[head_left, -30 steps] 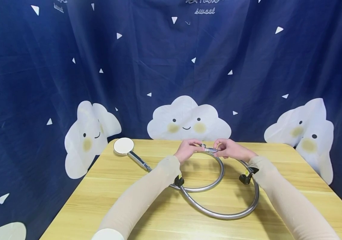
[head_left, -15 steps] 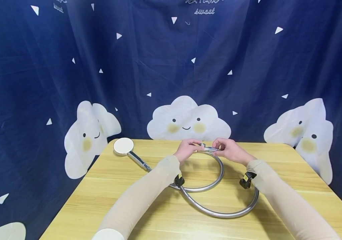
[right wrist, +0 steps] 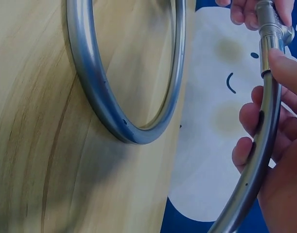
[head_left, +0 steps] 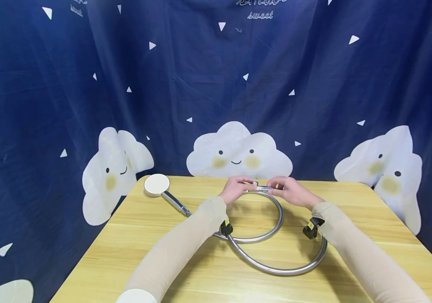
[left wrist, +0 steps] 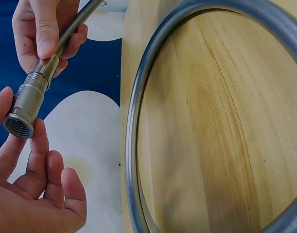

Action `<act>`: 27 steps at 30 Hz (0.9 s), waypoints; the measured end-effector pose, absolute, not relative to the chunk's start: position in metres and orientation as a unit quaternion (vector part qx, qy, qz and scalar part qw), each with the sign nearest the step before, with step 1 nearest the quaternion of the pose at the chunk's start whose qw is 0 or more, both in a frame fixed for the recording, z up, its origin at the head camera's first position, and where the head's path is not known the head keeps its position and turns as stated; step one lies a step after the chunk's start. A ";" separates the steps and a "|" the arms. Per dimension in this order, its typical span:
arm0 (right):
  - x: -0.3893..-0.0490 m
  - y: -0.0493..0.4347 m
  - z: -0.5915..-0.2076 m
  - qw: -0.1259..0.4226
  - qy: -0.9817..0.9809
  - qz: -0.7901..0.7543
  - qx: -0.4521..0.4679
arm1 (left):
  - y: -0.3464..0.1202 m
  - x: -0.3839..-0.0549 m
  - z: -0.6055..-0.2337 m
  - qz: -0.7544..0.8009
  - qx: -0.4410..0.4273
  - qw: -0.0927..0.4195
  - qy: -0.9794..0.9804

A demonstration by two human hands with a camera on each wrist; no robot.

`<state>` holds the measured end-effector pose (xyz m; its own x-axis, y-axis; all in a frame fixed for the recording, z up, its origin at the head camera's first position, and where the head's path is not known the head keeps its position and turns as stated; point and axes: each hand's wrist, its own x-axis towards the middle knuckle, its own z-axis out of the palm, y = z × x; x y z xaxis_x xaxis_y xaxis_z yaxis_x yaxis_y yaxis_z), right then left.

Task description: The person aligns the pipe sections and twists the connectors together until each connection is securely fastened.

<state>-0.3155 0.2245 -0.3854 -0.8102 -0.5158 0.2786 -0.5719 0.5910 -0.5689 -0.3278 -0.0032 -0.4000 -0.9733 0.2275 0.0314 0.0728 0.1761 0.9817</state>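
My left hand pinches a chrome threaded fitting with a side stub, between thumb and fingertips. Its open end, with inner threads, faces me in the left wrist view. My right hand grips the metal end nut of a shower hose, thumb on the nut and fingers curled round the hose below it. Nut and fitting are in line, with some outer thread showing between them in the left wrist view. Both hands are above the far part of the table.
The grey hose loops over the wooden table beneath my forearms. At its other end, a hand shower with a white round face lies at the back left. A dark blue curtain with clouds hangs behind the table.
My right hand has turned a little at the nut, and its wrist has dropped slightly with the hose loop shifting under it. My left hand stays in place on the fitting.
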 end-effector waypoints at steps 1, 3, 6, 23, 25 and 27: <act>-0.315 0.224 -0.385 0.041 -0.893 0.328 0.305 | -0.003 -0.327 -0.400 0.637 0.098 0.061 0.763; -0.314 0.224 -0.383 0.036 -0.896 0.323 0.302 | -0.004 -0.326 -0.399 0.637 0.098 0.061 0.762; -0.313 0.223 -0.382 0.028 -0.900 0.322 0.291 | -0.003 -0.325 -0.399 0.637 0.096 0.063 0.762; -0.313 0.218 -0.381 0.043 -0.899 0.331 0.284 | -0.002 -0.322 -0.398 0.638 0.104 0.049 0.761; -0.313 0.219 -0.380 0.046 -0.900 0.322 0.289 | -0.001 -0.322 -0.398 0.640 0.104 0.049 0.760; -0.312 0.219 -0.379 0.045 -0.902 0.315 0.292 | -0.001 -0.322 -0.398 0.640 0.104 0.049 0.760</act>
